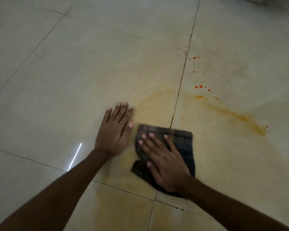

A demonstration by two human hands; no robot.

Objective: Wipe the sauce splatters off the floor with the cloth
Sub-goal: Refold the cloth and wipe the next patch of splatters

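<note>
floor: pale glossy tiles, dark grout lines
sauce splatters: red drops beyond an orange smear
cloth: dark plaid, flat under right hand, fingers spread
left hand: flat on tile beside it

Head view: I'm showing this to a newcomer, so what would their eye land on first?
Bright red sauce drops dot the pale floor tiles at upper right, with an orange smear streaking below them. At centre, the right hand presses a dark checked cloth flat on the tiles, the left hand resting flat beside it.
</note>
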